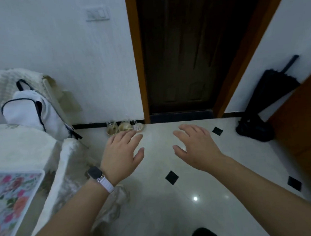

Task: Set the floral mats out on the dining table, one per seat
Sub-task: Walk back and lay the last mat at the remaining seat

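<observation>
One floral mat (pixel 11 201), pink and orange flowers with a white border, lies on the dining table (pixel 19 150) at the lower left; the frame edge cuts it off. The table wears a white cloth. My left hand (pixel 121 153), a watch on its wrist, hovers over the floor to the right of the table, fingers spread, holding nothing. My right hand (pixel 194 147) is held out beside it, also spread and empty. Neither hand touches the mat or the table.
A white backpack (pixel 33 112) sits on a cloth-draped chair against the wall, behind the table. Three small cups (pixel 125 128) stand on the floor by a dark wooden door (pixel 180 54). A black folded umbrella (pixel 264 104) leans at the right. The tiled floor is glossy.
</observation>
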`<state>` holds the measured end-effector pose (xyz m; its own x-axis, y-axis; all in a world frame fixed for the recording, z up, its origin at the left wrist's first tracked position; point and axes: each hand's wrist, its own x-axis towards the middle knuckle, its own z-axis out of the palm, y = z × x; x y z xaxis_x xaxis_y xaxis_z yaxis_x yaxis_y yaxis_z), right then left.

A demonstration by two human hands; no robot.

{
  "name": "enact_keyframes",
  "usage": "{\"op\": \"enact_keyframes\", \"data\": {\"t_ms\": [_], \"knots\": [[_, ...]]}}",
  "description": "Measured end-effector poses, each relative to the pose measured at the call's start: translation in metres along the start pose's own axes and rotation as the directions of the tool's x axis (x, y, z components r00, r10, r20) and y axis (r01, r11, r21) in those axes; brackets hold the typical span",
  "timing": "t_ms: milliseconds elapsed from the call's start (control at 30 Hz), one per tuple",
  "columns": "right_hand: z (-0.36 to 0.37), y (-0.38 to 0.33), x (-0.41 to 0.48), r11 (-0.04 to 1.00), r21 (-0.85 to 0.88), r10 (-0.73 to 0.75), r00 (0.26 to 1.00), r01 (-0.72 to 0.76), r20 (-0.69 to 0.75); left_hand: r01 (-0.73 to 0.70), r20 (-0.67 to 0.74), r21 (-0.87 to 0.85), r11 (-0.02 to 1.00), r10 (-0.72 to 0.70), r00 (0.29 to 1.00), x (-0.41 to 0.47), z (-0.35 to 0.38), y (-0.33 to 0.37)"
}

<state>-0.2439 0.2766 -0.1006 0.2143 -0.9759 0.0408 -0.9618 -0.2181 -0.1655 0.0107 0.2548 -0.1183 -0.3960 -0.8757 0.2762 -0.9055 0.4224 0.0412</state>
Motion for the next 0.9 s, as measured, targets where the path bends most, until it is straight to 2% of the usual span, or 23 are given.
{"op": "enact_keyframes", "data": {"t_ms": [267, 533, 733, 900], "knots": [[0.026, 0.009, 0.128, 0.981, 0.11, -0.168, 0.983, 0.159, 0.08, 0.144, 0.07, 0.083, 0.986, -0.15, 0.986, 0.048, 0.037, -0.064], [0.014, 0.03, 0.281, 0.906, 0.188, -0.396, 0.916, 0.379, 0.065, 0.35, 0.019, 0.196, 0.916, -0.361, 0.932, 0.136, 0.035, -0.103], [0.015, 0.034, 0.375, 0.844, 0.186, -0.522, 0.851, 0.504, 0.065, 0.499, -0.004, 0.215, 0.84, -0.51, 0.86, 0.185, 0.037, -0.121], [0.024, -0.011, 0.425, 0.759, 0.238, -0.637, 0.766, 0.606, 0.083, 0.627, -0.032, 0.264, 0.733, -0.643, 0.765, 0.181, 0.027, -0.149]]}}
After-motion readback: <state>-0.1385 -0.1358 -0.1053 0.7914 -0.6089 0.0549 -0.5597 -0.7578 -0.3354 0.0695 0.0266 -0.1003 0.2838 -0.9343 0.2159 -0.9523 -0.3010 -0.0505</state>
